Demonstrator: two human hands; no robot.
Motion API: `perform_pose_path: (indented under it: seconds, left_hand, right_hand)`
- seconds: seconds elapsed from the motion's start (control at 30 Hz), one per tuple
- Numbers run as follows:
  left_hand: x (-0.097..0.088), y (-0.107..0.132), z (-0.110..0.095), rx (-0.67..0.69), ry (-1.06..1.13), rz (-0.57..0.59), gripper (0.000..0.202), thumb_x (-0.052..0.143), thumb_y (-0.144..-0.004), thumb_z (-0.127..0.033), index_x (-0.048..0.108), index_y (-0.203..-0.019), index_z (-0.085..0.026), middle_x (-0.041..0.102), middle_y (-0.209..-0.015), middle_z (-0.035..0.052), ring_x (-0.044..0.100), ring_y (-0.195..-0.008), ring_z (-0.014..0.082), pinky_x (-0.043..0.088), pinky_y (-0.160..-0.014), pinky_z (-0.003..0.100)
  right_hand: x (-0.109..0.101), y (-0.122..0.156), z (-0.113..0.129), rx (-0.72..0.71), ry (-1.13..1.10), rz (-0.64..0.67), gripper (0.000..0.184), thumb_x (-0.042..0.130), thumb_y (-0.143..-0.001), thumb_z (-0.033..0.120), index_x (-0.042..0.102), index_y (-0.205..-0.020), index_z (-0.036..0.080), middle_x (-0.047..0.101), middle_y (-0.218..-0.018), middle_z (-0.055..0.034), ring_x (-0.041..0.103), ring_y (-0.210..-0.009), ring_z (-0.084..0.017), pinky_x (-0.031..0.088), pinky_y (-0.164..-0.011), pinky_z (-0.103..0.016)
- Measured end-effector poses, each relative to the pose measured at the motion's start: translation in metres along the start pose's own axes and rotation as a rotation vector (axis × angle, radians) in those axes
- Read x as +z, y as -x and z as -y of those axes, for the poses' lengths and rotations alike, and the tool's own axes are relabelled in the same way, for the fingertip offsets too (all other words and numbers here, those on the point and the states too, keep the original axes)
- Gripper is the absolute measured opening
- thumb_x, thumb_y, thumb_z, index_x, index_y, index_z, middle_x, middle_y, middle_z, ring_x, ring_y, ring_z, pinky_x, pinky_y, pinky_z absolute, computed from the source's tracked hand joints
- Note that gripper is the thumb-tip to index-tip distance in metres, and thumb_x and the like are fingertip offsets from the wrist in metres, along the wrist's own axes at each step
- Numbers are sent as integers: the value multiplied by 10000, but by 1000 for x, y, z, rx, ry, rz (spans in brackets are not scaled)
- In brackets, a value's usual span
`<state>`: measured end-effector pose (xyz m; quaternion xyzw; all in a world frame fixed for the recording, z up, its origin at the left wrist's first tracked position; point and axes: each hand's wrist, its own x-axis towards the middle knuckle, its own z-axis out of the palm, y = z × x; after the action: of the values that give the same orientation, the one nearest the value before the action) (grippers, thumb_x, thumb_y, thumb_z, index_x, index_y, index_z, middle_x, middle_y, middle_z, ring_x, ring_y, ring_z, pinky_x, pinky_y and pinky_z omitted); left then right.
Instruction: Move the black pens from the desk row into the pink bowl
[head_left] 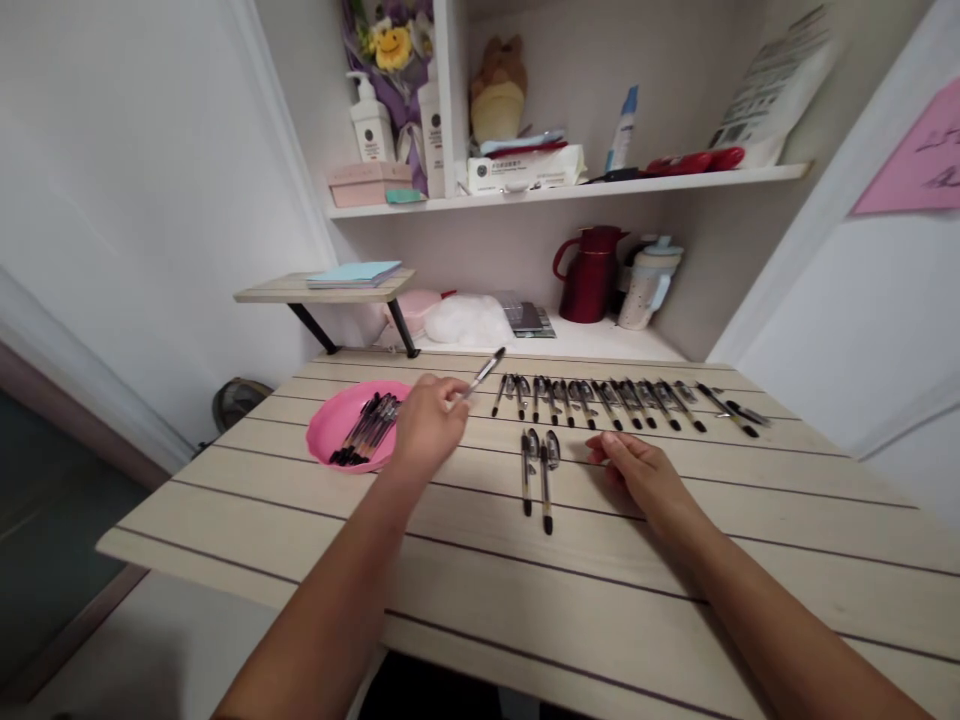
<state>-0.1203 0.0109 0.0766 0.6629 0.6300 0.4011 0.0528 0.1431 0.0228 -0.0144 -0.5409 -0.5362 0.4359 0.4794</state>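
Head view, near to far: what's first?

Table (pixel 465 590), pale with dark lines. Two pens (pixel 546 485) side by side on it, black ends nearer. Small dark piece by the top of each, too small to tell what.

Right hand (pixel 637 470)?

Just right of those two, near side of the row of pens (pixel 604 405). Fingers loosely curled, partly open, nothing seen in it. Can't tell if it touches the table.

Left hand (pixel 429 425)?

Pinching one pen (pixel 487 370) between thumb and fingers, black end pointing up and right.

What's beside it?

Pink bowl (pixel 318 430), just left, on the table. Pile of pens (pixel 367 430) inside, mostly aligned, black ends nearer.

And the row?

Beyond the two, running across to the right. Mostly parallel, a bit slanted; more tilted at the right end. Too tight for a sure count.

Farther back?

Stand (pixel 270 292) at back left, blue pad (pixel 356 273) on top. Red jug (pixel 591 280) and lidded cup (pixel 646 290) side by side under the shelf (pixel 675 184).

On the shelf?

Left to right: pump bottle (pixel 371 125), plush toy (pixel 499 90), wipes pack (pixel 525 170), blue-capped bottle (pixel 622 135).
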Motion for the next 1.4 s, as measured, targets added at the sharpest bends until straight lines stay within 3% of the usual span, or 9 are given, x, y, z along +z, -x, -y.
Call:
perform_pose_path:
  seconds: [0.1,0.2,0.3,0.47,0.57,0.67,0.87,1.07,1.4]
  left_hand:
    - [-39,-16,34,-122,-427,-39,256,491,-729,-253,654,-927,-239,624,-947,63,570,-836,201,407,-683,279]
    - [-58,-23,70,-393,-656,150,234,495,-717,-259,662,-876,-221,655,-903,94,590,-835,245,406,-633,295]
    - [-59,-22,93,-487,-710,287,190,558,-658,-234,668,-808,-195,673,-860,109,604,-818,246,402,-617,279]
    - [-52,-17,102,-504,-708,319,157,560,-658,-251,657,-758,-178,679,-785,109,612,-755,238,395,-595,278]
    - [-48,-15,90,-420,-686,268,244,477,-743,-331,647,-840,-187,672,-870,105,601,-797,235,392,-611,282]
    - [-33,-7,64,-183,-532,254,271,430,-782,-336,640,-881,-198,665,-909,77,590,-807,207,398,-646,275]
    - [34,35,-5,160,-191,607,252,467,-759,-363,647,-851,-211,674,-857,37,591,-798,177,425,-678,258]
    - [82,48,-41,142,-431,599,407,449,-745,-480,638,-913,-161,664,-866,118,603,-835,245,455,-711,336]
    - [95,41,-58,159,-496,640,267,485,-713,-288,670,-851,-154,663,-845,143,607,-850,250,460,-732,337]
  right_hand:
    - [-1,-3,-5,-28,110,20,426,506,-718,561,645,-782,163,616,-645,-33,423,-448,-101,328,-444,-241]
    - [-2,-7,-10,-45,201,49,427,497,-721,565,648,-769,168,614,-601,-33,437,-441,-116,328,-438,-246]
    - [-2,-9,-15,-44,244,64,431,494,-717,569,648,-771,170,598,-559,-22,440,-432,-121,315,-425,-241]
    - [-2,-9,-16,-44,260,66,419,491,-716,564,644,-743,175,592,-542,-15,432,-411,-117,296,-405,-238]
    - [0,-8,-16,-44,265,64,397,488,-722,546,639,-721,179,589,-533,-10,431,-407,-116,295,-405,-238]
    - [2,-8,-18,-61,282,54,368,492,-722,517,636,-724,179,578,-526,2,418,-409,-110,294,-410,-234]
    - [6,-8,-19,-177,383,57,300,486,-737,443,629,-738,180,577,-530,9,463,-465,-123,338,-468,-241]
    - [6,-9,-17,-246,464,76,235,456,-748,362,619,-744,193,653,-691,-15,554,-637,-165,396,-608,-263]
    - [11,-10,-13,-262,503,69,228,438,-735,334,618,-694,201,626,-621,-4,543,-601,-165,381,-583,-259]
